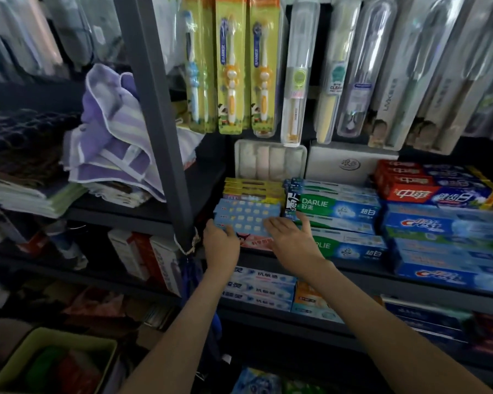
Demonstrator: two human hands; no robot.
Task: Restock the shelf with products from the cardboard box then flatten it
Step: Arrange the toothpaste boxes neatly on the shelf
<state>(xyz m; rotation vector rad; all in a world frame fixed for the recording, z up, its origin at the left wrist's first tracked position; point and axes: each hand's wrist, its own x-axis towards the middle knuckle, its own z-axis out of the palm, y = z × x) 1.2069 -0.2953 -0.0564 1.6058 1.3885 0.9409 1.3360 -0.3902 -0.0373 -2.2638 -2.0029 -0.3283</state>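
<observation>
The fingers point(211, 226) of the left hand point(222, 244) curl round the left front corner of a small stack of light-blue boxes point(246, 216), with the thumb lying up against the front face. The fingers point(272, 224) of the right hand point(290, 238) lie nearly straight and spread over the right end of the same stack, pressing on it rather than clasping. Its thumb reaches out to touch the near end of the Darlie boxes point(339, 209) just beside.

The light-blue stack sits on the shelf point(353, 270) at its left end, on top of a pink box point(255, 243) whose front shows between the two hands. Yellow boxes point(254, 189) lie directly behind the stack. The Darlie boxes bound it on the right, and past them come blue Crest boxes point(444, 226) with red boxes point(404, 191) stacked behind.

A dark upright post point(165, 137) stands close to the left of the stack, just beside the left hand. A white tray of rolled cloths point(269, 163) leans at the back of the shelf, and toothbrush packs point(231, 66) hang above, their lower ends over the rear boxes.

Left of the post lie purple striped towels point(111, 137). The lower shelf holds more toothpaste boxes point(259, 288) under both forearms. A green bin point(20, 359) sits at the bottom left.
</observation>
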